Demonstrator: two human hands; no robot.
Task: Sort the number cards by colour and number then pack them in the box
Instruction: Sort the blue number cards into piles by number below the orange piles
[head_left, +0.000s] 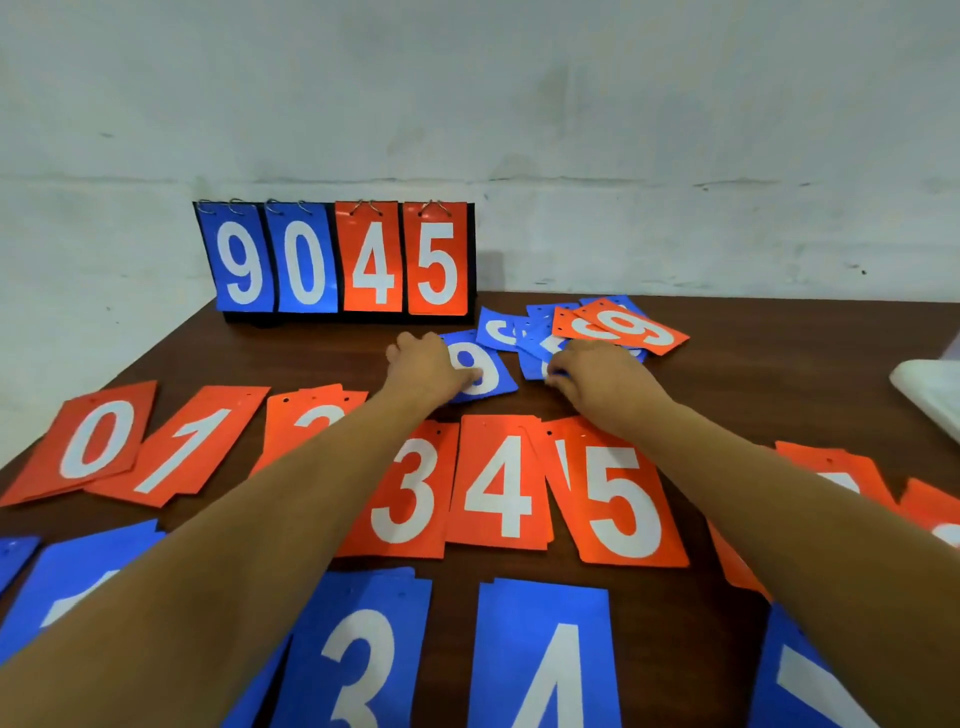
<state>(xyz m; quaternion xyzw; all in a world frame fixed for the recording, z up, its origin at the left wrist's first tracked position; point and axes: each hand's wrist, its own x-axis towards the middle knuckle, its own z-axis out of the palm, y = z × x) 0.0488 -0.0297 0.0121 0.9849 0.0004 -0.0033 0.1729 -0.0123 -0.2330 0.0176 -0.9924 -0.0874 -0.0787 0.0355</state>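
Red cards lie in a row across the table: 0 (98, 441), 1 (184, 449), 3 (408, 496), 4 (501, 483), 5 (621, 501). Blue cards 3 (358, 654) and 4 (545, 665) lie nearer me. My left hand (423, 366) rests on a loose blue 9 card (485, 371), thumb on its face. My right hand (597, 376) pinches the edge of a blue card (535, 364) at the bottom of an unsorted heap (597, 325) with red cards on top.
A black flip scoreboard (335, 260) showing 9 0 4 5 stands at the back against the wall. A white object (930, 395) sits at the right edge of the brown table (311, 353). More red and blue cards lie partly under my forearms.
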